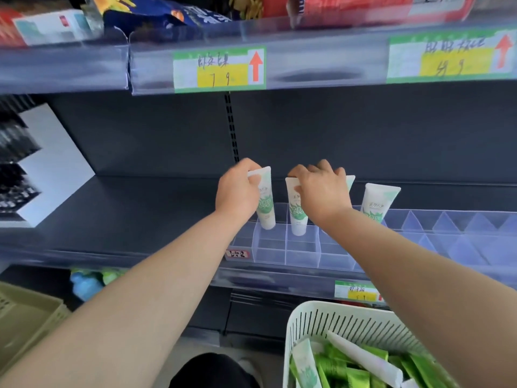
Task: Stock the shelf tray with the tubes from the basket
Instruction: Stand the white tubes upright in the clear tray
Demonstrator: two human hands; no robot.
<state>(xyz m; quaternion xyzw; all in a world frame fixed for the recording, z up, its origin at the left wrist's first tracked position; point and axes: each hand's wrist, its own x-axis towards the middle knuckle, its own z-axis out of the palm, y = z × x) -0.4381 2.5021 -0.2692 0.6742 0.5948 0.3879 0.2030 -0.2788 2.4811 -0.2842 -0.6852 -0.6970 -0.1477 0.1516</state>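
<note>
Tubes [379, 203] mid-placement in shelf tray [302, 259], back row, near left end. Left hand [237, 189] fingers [253, 179] pinching one tube [264, 203] by its crimp; right hand [321, 191] likewise on neighbouring tube [298, 217]. Next, probably: seat upright, release, reach to basket [335, 323].

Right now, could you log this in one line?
left hand: end tube; right hand: second tube; tray: part-stocked; basket: spare tubes
</note>
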